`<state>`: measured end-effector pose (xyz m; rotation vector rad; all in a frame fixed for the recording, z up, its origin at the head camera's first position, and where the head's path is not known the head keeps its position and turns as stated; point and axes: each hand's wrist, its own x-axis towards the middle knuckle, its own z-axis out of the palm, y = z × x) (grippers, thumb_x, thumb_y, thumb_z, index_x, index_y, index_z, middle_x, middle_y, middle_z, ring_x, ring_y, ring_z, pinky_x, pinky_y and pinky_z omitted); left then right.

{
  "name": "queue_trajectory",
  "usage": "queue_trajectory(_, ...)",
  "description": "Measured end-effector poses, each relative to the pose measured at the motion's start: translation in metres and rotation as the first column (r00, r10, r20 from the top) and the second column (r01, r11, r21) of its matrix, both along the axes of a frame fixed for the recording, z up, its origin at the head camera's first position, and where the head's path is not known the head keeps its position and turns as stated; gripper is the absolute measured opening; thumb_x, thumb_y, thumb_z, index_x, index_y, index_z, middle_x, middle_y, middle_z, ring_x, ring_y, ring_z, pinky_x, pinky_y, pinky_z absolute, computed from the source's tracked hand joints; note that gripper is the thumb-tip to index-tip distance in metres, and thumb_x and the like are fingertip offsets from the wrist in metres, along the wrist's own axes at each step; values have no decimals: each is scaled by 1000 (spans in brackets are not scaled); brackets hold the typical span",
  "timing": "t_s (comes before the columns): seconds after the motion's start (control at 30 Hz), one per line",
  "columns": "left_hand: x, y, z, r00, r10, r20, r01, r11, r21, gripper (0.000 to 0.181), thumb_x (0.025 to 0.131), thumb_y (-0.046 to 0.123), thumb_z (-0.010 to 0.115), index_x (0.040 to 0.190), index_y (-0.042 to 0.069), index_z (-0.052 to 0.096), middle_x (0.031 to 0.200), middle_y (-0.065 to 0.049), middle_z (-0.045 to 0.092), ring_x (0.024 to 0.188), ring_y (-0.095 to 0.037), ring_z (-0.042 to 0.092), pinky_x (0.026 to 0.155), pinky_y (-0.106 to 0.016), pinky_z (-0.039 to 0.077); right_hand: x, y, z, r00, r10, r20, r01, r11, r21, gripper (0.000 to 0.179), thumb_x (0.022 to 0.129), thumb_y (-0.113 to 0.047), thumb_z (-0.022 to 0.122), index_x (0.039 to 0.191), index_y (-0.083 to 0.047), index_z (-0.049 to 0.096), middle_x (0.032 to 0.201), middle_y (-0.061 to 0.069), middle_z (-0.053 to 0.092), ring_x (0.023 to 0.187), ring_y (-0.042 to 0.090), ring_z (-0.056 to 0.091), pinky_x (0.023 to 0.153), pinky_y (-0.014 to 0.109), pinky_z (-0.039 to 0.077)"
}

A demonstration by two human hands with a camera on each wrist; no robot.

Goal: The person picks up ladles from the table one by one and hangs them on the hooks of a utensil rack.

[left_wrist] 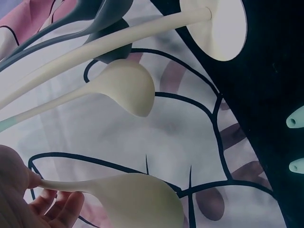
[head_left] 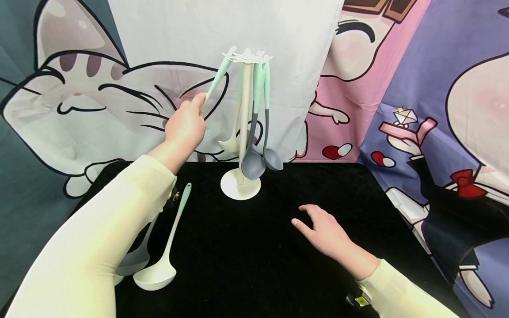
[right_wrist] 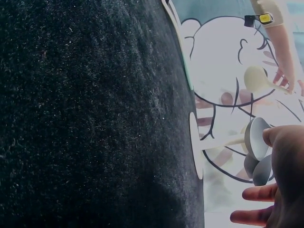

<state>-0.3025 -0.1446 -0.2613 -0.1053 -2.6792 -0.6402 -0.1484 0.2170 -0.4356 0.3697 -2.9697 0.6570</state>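
My left hand (head_left: pixel 186 123) grips a cream ladle (left_wrist: pixel 137 199) by its thin handle, left of a cream utensil stand (head_left: pixel 247 110). Its mint upper end (head_left: pixel 222 73) leans against the edge of the stand's top; whether it is hooked there I cannot tell. A second cream ladle (head_left: pixel 230 143) hangs on the stand, along with grey utensils, among them a grey spoon (head_left: pixel 253 165) and a grey ladle (head_left: pixel 273 160). Low over the table at the right, my right hand (head_left: pixel 326 232) holds nothing, its fingers loosely spread.
On the black table (head_left: pixel 246 260) at the left lies a cream ladle (head_left: pixel 156 274) with a mint handle. Beside it a grey utensil (head_left: pixel 137 258) is partly hidden by my left sleeve. A cartoon-printed cloth (head_left: pixel 159 26) hangs behind the table and along its right side.
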Motion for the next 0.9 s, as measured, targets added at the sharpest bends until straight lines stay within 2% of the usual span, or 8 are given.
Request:
queue_trajectory(0.3, 0, 1, -7, 1000, -19, -15, 19, 1000, 9, 48, 104, 18, 42, 151, 33, 38, 125, -18, 58, 107, -44, 61, 82, -61, 47, 0, 1, -2, 1000, -3, 3, 3, 1000, -10, 71, 95, -69, 43, 135, -12, 56, 138, 8, 56, 129, 28, 51, 105, 57, 37)
queue_trajectory(0.53, -1, 6, -15, 998, -53, -25, 54, 997, 57, 46, 105, 19, 42, 149, 29, 38, 129, -16, 53, 111, -41, 60, 87, -58, 46, 0, 1, -3, 1000, -5, 3, 5, 1000, -11, 71, 94, -70, 43, 135, -12, 57, 138, 8, 56, 129, 28, 50, 105, 57, 37)
queue_trajectory(0.9, -7, 18, -25, 994, -99, -44, 104, 985, 138, 45, 103, 18, 46, 147, 23, 40, 122, -10, 59, 108, -32, 59, 92, -51, 45, -2, 5, -3, 1000, -2, -16, 2, 1000, -9, 69, 95, -67, 45, 135, -12, 56, 139, 9, 55, 130, 29, 50, 106, 57, 37)
